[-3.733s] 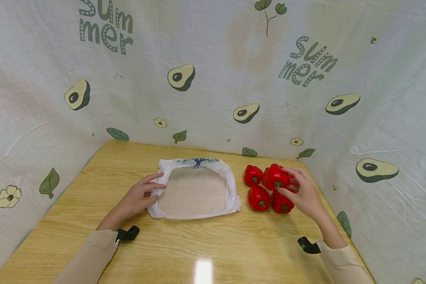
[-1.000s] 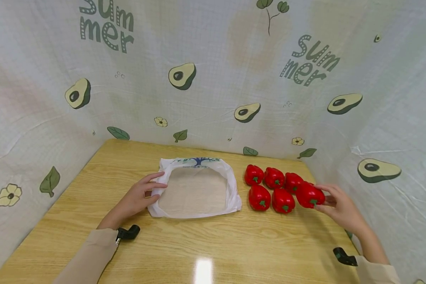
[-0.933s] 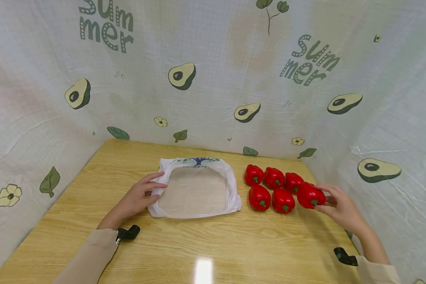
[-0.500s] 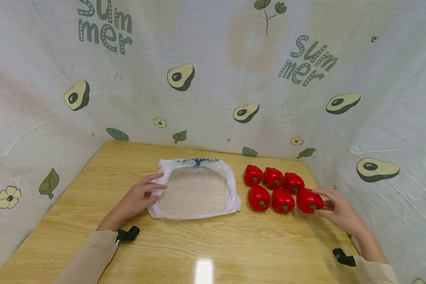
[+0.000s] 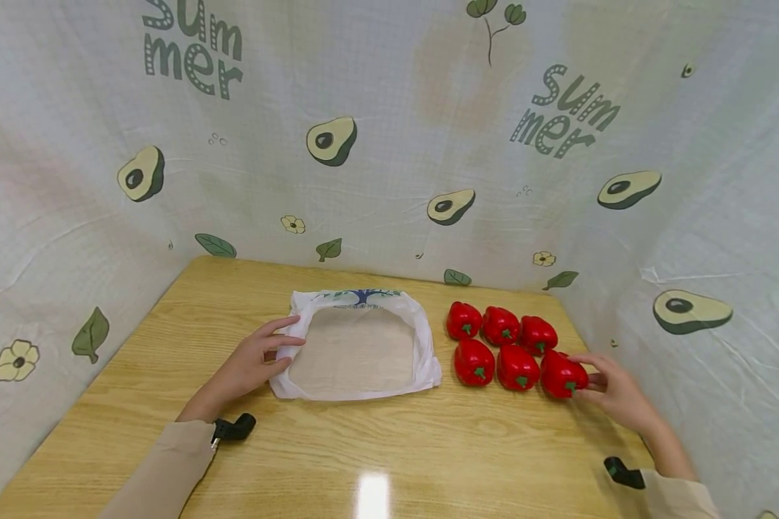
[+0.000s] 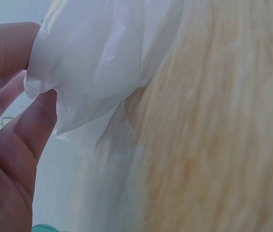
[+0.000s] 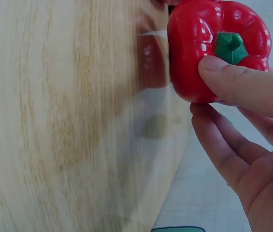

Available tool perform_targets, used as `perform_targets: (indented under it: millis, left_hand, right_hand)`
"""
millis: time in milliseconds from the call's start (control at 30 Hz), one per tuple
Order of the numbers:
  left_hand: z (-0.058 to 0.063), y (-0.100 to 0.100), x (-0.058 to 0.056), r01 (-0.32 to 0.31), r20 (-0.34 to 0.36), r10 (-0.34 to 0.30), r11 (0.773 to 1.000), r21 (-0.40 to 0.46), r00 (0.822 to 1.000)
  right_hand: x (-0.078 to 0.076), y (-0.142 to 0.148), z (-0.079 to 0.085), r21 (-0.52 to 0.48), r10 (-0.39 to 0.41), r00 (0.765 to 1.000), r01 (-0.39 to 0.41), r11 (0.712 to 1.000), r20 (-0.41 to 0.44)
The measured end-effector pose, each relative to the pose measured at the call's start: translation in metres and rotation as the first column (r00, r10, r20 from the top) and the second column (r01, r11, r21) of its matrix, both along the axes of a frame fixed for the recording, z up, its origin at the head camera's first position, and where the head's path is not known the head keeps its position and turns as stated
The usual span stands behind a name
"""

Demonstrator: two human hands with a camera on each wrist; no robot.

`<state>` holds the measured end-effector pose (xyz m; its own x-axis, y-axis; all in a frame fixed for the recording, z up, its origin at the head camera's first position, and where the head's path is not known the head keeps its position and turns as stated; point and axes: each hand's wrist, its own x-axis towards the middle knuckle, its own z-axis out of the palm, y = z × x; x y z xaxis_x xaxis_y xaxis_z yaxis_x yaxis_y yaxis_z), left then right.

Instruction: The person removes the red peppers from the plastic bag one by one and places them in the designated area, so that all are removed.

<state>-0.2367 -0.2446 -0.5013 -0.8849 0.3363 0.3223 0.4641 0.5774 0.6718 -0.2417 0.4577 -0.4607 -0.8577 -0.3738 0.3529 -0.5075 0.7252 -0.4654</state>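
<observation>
My right hand [image 5: 613, 393] holds a red bell pepper [image 5: 563, 375] with a green stem at the right end of the front row. In the right wrist view, the thumb lies on top of this pepper [image 7: 189, 63] beside the stem, and fingers touch its side. It appears to stand on the table. My left hand [image 5: 253, 364] pinches the left rim of a white plastic bag [image 5: 425, 346] with a printed tree. The bag stands with its mouth spread wide. In the left wrist view, the thumb and fingers lie on either side of the bag's edge [image 6: 93, 72].
Several more red bell peppers, among them one at the back left [image 5: 464, 321] and one at the front left [image 5: 474, 362], stand in two rows right of the bag. The wooden table [image 5: 311, 447] is bordered by a hanging cloth [image 5: 389, 180] with avocado prints.
My right hand has carried the pepper from above the back row to the right, then lowered it toward me to the end of the front row. My left hand has stayed at the bag.
</observation>
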Motion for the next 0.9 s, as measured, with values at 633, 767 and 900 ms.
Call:
perform_targets:
  millis: [633, 767, 900]
  left_hand:
    - [-0.001, 0.0, -0.001, 0.007, 0.005, -0.007, 1.0, 0.017, 1.0]
    - [-0.002, 0.001, -0.001, 0.005, 0.007, -0.005, 1.0, 0.016, 1.0]
    - [-0.002, 0.0, -0.001, 0.005, -0.004, -0.004, 1.0, 0.011, 1.0]
  right_hand:
    - [-0.004, 0.004, -0.011, 0.011, -0.042, 0.995, 0.041, 0.999, 0.093]
    - [-0.004, 0.004, -0.012, 0.005, -0.05, 0.994, 0.049, 0.999, 0.097]
    - [-0.005, 0.004, -0.013, -0.015, -0.041, 0.994, 0.043, 0.999, 0.098]
